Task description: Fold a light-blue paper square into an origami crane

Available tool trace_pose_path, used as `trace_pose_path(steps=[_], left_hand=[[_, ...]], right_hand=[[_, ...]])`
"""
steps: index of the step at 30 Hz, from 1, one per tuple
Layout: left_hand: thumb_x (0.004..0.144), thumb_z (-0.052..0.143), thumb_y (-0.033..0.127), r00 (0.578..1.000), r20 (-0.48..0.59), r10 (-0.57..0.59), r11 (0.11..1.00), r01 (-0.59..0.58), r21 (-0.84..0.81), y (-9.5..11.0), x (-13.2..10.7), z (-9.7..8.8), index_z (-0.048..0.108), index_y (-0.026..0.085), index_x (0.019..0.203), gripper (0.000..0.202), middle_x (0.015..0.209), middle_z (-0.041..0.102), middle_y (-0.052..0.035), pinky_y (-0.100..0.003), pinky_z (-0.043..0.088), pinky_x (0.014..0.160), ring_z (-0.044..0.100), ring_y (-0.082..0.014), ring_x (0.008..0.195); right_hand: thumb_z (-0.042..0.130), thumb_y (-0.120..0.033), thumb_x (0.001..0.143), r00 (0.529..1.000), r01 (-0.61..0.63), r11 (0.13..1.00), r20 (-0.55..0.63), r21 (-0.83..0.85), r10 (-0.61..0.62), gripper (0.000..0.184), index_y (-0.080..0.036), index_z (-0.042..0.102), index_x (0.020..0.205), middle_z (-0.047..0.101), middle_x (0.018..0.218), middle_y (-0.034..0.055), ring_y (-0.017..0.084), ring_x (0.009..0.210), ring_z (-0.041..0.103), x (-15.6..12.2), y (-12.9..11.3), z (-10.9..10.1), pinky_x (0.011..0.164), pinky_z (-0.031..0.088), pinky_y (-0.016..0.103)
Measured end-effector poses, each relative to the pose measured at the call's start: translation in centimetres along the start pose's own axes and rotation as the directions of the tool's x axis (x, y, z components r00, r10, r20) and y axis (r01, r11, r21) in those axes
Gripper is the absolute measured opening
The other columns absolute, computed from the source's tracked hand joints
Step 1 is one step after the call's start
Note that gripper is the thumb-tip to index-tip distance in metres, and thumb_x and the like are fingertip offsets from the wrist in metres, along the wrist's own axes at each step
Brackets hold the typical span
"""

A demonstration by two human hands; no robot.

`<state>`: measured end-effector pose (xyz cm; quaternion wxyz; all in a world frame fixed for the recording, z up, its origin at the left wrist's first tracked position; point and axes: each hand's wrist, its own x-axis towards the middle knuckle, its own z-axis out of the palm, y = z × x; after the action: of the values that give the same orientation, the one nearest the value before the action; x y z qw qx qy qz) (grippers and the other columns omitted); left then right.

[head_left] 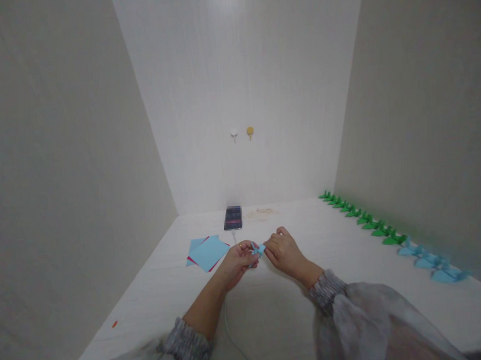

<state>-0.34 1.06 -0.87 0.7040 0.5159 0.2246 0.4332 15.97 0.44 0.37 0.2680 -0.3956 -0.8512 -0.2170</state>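
Note:
My left hand [237,263] pinches a small light-blue folded paper crane [258,250] between thumb and fingers, above the middle of the table. From the right, my right hand [283,251] reaches in with bent fingers, and its fingertips are closed at the crane's right tip. Part of the blue paper is hidden behind the left fingers. Left of my hands lies a stack of square paper sheets [209,252], light blue on top with red edges showing beneath.
Green paper cranes [365,217] and several blue paper cranes [428,261] line the right wall. A phone [233,218] stands near the back wall, its white cable [232,331] running forward under my hands. A small orange piece [115,324] lies at front left. Two hooks [250,131] are on the back wall.

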Motion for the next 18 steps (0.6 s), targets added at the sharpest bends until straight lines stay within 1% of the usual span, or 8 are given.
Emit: trace_pose_path(steps=[2, 4, 6, 8, 13, 16, 18], left_hand=[[0.056, 0.065, 0.016, 1.0, 0.004, 0.0, 1.0, 0.0, -0.001, -0.14, 0.08, -0.21, 0.052, 0.013, 0.077, 0.025, 0.058, 0.047, 0.0033, -0.017, 0.034, 0.051, 0.043, -0.0042, 0.051], [0.055, 0.065, 0.015, 1.0, 0.015, -0.004, 1.0, 0.004, 0.001, -0.29, 0.09, -0.42, 0.052, 0.013, 0.077, 0.025, 0.058, 0.047, 0.0033, -0.017, 0.033, 0.05, 0.043, -0.0043, 0.051], [0.056, 0.064, 0.014, 1.0, 0.019, -0.002, 1.0, 0.002, 0.0, -0.39, 0.06, -0.58, 0.052, 0.013, 0.077, 0.024, 0.058, 0.047, 0.0035, -0.017, 0.033, 0.05, 0.043, -0.0045, 0.051], [0.057, 0.064, 0.013, 1.0, 0.019, -0.005, 1.0, 0.006, -0.004, -0.42, 0.05, -0.62, 0.053, 0.013, 0.077, 0.023, 0.057, 0.046, 0.0037, -0.017, 0.033, 0.05, 0.043, -0.0045, 0.051], [0.057, 0.064, 0.013, 1.0, 0.02, -0.013, 1.0, 0.013, -0.006, -0.27, 0.11, -0.36, 0.053, 0.013, 0.077, 0.023, 0.058, 0.047, 0.0031, -0.018, 0.033, 0.052, 0.043, -0.0042, 0.052], [0.057, 0.064, 0.014, 1.0, 0.013, -0.007, 1.0, 0.007, -0.008, -0.2, 0.1, -0.24, 0.053, 0.013, 0.077, 0.023, 0.057, 0.047, 0.0035, -0.018, 0.033, 0.052, 0.042, -0.004, 0.051], [0.056, 0.064, 0.014, 1.0, 0.008, -0.005, 1.0, 0.005, -0.006, -0.2, 0.05, -0.26, 0.052, 0.013, 0.077, 0.024, 0.057, 0.046, 0.0034, -0.018, 0.034, 0.052, 0.042, -0.0043, 0.051]], right_hand=[[0.041, -0.018, 0.076, 0.998, -0.018, 1.0, 0.055, 0.005, 0.018, 0.022, -0.015, 0.056, 0.061, 0.058, 0.057, 0.0028, 0.012, 0.06, 0.048, 0.02, 0.03, -0.04, 0.069, 0.025, 0.03], [0.04, -0.019, 0.076, 0.994, -0.012, 1.0, 0.111, 0.02, 0.009, 0.021, -0.015, 0.057, 0.064, 0.059, 0.059, 0.0033, 0.013, 0.062, 0.048, 0.02, 0.12, -0.1, 0.069, 0.024, 0.029], [0.04, -0.019, 0.075, 0.99, -0.009, 1.0, 0.143, 0.029, 0.004, 0.02, -0.015, 0.058, 0.066, 0.06, 0.061, 0.0039, 0.013, 0.064, 0.048, 0.01, 0.18, -0.14, 0.069, 0.023, 0.029], [0.04, -0.019, 0.075, 0.988, -0.021, 1.0, 0.152, 0.023, 0.017, 0.022, -0.015, 0.058, 0.065, 0.06, 0.061, 0.0043, 0.013, 0.063, 0.048, 0.02, 0.17, -0.11, 0.069, 0.023, 0.029], [0.037, -0.018, 0.077, 0.989, -0.051, 0.999, 0.139, 0.003, 0.05, 0.029, -0.014, 0.055, 0.054, 0.057, 0.053, 0.0033, 0.011, 0.053, 0.045, 0.1, -0.06, 0.19, 0.067, 0.023, 0.029], [0.037, -0.018, 0.077, 0.99, -0.052, 0.998, 0.135, 0.019, 0.049, 0.03, -0.014, 0.054, 0.053, 0.057, 0.051, 0.0026, 0.01, 0.052, 0.044, 0.14, -0.05, 0.18, 0.066, 0.022, 0.029], [0.037, -0.019, 0.078, 0.99, -0.039, 0.998, 0.134, 0.057, 0.031, 0.029, -0.015, 0.055, 0.055, 0.058, 0.053, 0.0023, 0.011, 0.055, 0.046, 0.14, 0.06, 0.02, 0.067, 0.022, 0.029]])
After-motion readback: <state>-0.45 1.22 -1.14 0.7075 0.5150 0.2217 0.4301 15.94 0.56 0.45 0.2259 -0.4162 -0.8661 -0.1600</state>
